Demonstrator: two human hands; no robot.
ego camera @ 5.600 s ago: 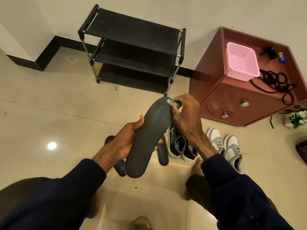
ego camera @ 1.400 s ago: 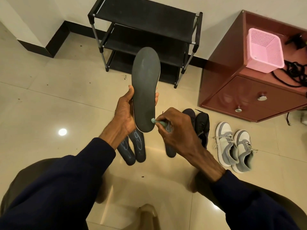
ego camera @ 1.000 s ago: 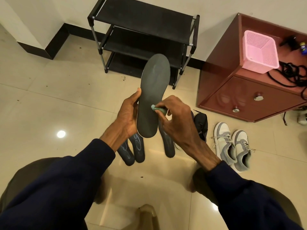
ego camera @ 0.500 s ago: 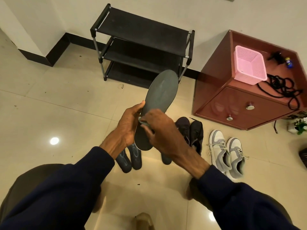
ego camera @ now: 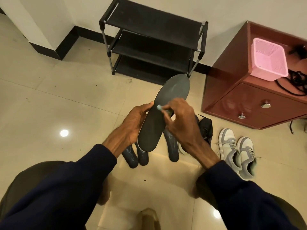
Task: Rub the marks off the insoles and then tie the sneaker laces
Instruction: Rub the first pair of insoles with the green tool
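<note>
On my head-camera feed the left hand (ego camera: 135, 123) grasps a long dark grey foam insole (ego camera: 154, 128). The palm cups it from below and the thumb is curled over its left edge. The insole is up in the air in front of the body, with its rounded toe end tilted away towards the black three-tier metal shoe rack (ego camera: 154, 45) by the wall.

The right hand (ego camera: 181, 125) pinches a small pale green eraser (ego camera: 159, 107) between thumb and fingertips. The tip of the eraser presses on the insole's upper face, near the left edge and about halfway along. So I read both hands as closed on something, the left on the insole and the right on the eraser.

Under the hands, on the glossy beige tiled floor (ego camera: 66, 97), I see three more dark insoles. A pair of floor insoles (ego camera: 137, 156) lies side by side under the left wrist, and a single floor insole (ego camera: 172, 146) lies under the right hand. Just right of that one stands a pair of black sneakers (ego camera: 206, 128), partly hidden by the right wrist. Beside them is a pair of grey-and-white sneakers (ego camera: 235, 150) whose pale laces hang loose at the sides.

Further right a reddish-brown wooden cabinet (ego camera: 249, 100) with two round metal knobs carries a pink plastic mesh basket (ego camera: 269, 58) and a coiled black cord (ego camera: 297, 80).
</note>
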